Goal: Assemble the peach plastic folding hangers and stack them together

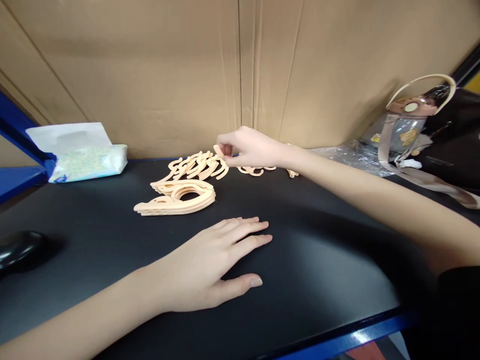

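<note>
My left hand [210, 265] lies flat on the black table, fingers stretched out and thumb apart, holding nothing. Farther back, my right hand [247, 146] is raised over a row of curved cream plastic hooks [200, 165]. Its fingers are pinched on a small cream plastic piece [218, 151], most of which the fingers hide. Between the two hands, toward the left, sits a neat stack of cream folding clothes hangers [187, 197], folded flat. More cream hooks [255, 171] lie partly hidden beneath my right hand and wrist.
A tissue packet [90, 160] stands at the back left, and a black mouse [20, 250] lies at the left edge. At the back right are clear plastic wrap [341, 157], a water bottle with a strap [405, 127] and a black bag [455, 145]. Cardboard [168, 75] rises behind the table.
</note>
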Demonstrator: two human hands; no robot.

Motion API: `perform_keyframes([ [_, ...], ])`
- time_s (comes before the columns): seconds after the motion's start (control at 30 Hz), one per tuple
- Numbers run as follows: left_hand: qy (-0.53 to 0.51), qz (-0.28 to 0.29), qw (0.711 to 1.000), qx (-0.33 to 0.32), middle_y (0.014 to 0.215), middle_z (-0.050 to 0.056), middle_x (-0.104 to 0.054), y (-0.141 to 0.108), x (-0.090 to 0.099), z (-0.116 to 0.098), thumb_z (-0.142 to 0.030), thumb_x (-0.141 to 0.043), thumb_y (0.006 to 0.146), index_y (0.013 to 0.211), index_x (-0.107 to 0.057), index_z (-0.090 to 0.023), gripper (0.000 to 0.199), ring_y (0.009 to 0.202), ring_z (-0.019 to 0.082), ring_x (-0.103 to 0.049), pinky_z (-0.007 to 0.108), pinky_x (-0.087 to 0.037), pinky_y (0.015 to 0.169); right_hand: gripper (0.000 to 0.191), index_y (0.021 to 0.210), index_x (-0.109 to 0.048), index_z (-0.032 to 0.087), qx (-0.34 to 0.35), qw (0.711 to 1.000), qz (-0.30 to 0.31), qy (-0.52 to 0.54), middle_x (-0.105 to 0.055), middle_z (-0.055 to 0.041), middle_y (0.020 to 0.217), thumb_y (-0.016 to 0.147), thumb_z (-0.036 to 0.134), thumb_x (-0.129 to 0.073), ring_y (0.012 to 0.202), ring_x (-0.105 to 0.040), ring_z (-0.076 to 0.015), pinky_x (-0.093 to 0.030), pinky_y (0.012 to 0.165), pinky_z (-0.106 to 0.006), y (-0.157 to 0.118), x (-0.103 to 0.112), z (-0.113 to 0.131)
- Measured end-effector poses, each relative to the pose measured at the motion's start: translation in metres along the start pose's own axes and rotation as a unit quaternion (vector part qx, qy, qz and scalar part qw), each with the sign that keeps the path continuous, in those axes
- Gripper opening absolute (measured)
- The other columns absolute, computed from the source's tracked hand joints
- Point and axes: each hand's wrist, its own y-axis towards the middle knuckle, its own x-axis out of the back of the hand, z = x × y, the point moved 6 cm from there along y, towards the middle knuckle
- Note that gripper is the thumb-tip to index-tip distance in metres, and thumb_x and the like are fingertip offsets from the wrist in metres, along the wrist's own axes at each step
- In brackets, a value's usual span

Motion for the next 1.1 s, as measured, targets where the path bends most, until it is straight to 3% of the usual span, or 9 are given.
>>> perform_keyframes([
  [0.1, 0.002, -0.012, 1.000, 0.002, 0.148, 0.006, -0.045, 0.001, 0.001, 0.001, -0.042, -0.052, 0.094, 0.139, -0.046, -0.025, 0.048, 0.136, 0.028, -0.041, 0.047, -0.039, 0.110, 0.005, 0.083, -0.057, 0.013, -0.081, 0.973, 0.057, 0.207, -0.062, 0.0001, 0.071, 0.078, 0.011, -0.056, 0.063, -0.054, -0.0104, -0.040, 0.061, -0.022, -0.030, -0.005, -0.009],
  [0.23, 0.004, -0.051, 0.999, -0.010, 0.139, 0.006, -0.053, 0.001, 0.004, 0.000, -0.033, -0.052, 0.094, 0.130, -0.054, -0.026, 0.037, 0.129, 0.025, -0.049, 0.042, -0.044, 0.106, 0.032, 0.111, -0.053, 0.013, -0.160, 0.907, 0.123, 0.369, -0.065, 0.0015, 0.074, 0.079, 0.014, -0.058, 0.065, -0.060, -0.0108, -0.046, 0.060, -0.021, -0.069, -0.024, -0.010],
  [0.37, 0.029, -0.103, 0.994, -0.019, 0.136, 0.007, -0.054, 0.002, 0.008, -0.001, -0.025, -0.048, 0.095, 0.124, -0.057, -0.023, 0.031, 0.127, 0.023, -0.048, 0.038, -0.043, 0.107, 0.029, 0.110, -0.060, 0.012, -0.146, 0.893, 0.180, 0.385, -0.066, -0.0001, 0.077, 0.081, 0.018, -0.062, 0.070, -0.062, -0.0109, -0.048, 0.066, -0.022, -0.089, -0.034, 0.004],
  [0.5, 0.054, -0.098, 0.994, -0.005, 0.141, 0.006, -0.050, 0.002, 0.007, 0.001, -0.026, -0.047, 0.095, 0.132, -0.051, -0.024, 0.037, 0.129, 0.023, -0.046, 0.039, -0.040, 0.109, 0.026, 0.109, -0.066, 0.012, -0.094, 0.893, 0.222, 0.379, -0.071, -0.0032, 0.089, 0.085, 0.019, -0.060, 0.079, -0.065, -0.0117, -0.050, 0.073, -0.023, -0.087, -0.035, 0.018],
  [0.63, 0.060, -0.086, 0.994, 0.025, 0.148, 0.006, -0.043, 0.002, 0.003, 0.008, -0.034, -0.046, 0.096, 0.137, -0.046, -0.026, 0.042, 0.136, 0.026, -0.038, 0.044, -0.036, 0.111, 0.024, 0.109, -0.067, 0.010, -0.091, 0.942, 0.142, 0.290, -0.071, -0.0050, 0.090, 0.088, 0.016, -0.056, 0.081, -0.065, -0.0135, -0.049, 0.074, -0.024, -0.065, -0.027, 0.000],
  [0.7, 0.056, -0.076, 0.995, 0.030, 0.146, 0.006, -0.045, 0.002, 0.002, 0.009, -0.035, -0.045, 0.097, 0.138, -0.046, -0.026, 0.041, 0.135, 0.026, -0.039, 0.044, -0.036, 0.110, 0.020, 0.102, -0.069, 0.011, -0.092, 0.982, 0.065, 0.154, -0.070, -0.0063, 0.093, 0.089, 0.016, -0.056, 0.083, -0.064, -0.0154, -0.046, 0.075, -0.026, -0.049, -0.019, -0.021],
  [0.77, 0.049, -0.069, 0.996, 0.028, 0.140, 0.007, -0.050, 0.002, 0.002, 0.009, -0.034, -0.044, 0.098, 0.136, -0.047, -0.025, 0.039, 0.129, 0.025, -0.045, 0.041, -0.039, 0.105, 0.019, 0.100, -0.070, 0.012, -0.090, 0.996, 0.019, -0.001, -0.068, -0.0089, 0.098, 0.089, 0.017, -0.055, 0.091, -0.061, -0.0196, -0.043, 0.078, -0.030, -0.033, -0.015, -0.043],
  [0.93, 0.040, -0.081, 0.996, 0.007, 0.115, 0.006, -0.061, 0.002, 0.007, 0.004, -0.025, -0.043, 0.098, 0.121, -0.057, -0.023, 0.028, 0.099, 0.019, -0.056, 0.034, -0.045, 0.087, 0.030, 0.118, -0.066, 0.016, -0.083, 0.991, 0.052, -0.088, -0.060, -0.0122, 0.114, 0.094, 0.029, -0.054, 0.104, -0.057, -0.0223, -0.041, 0.082, -0.030, 0.000, -0.033, -0.080],
  [1.1, 0.022, -0.102, 0.994, -0.020, 0.102, 0.003, -0.061, 0.000, 0.007, 0.002, -0.018, -0.043, 0.097, 0.115, -0.060, -0.022, 0.025, 0.088, 0.015, -0.055, 0.028, -0.044, 0.080, 0.025, 0.111, -0.070, 0.017, -0.081, 0.987, 0.091, -0.107, -0.066, -0.0109, 0.110, 0.092, 0.028, -0.059, 0.096, -0.059, -0.0216, -0.039, 0.077, -0.029, 0.016, -0.050, -0.082],
])
